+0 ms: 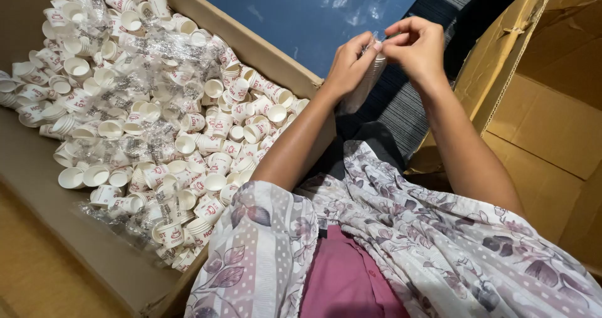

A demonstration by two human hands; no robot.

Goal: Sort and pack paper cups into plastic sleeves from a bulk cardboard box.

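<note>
Slanting top-right to lower-left, cup stack [364, 83], both hands [348, 64] [419, 47] pinching.

I have one view only, from the head camera, looking steeply down and close over the lap. Both hands sit upper right of centre, an open carton [56, 186] fills the frame's left half.
</note>
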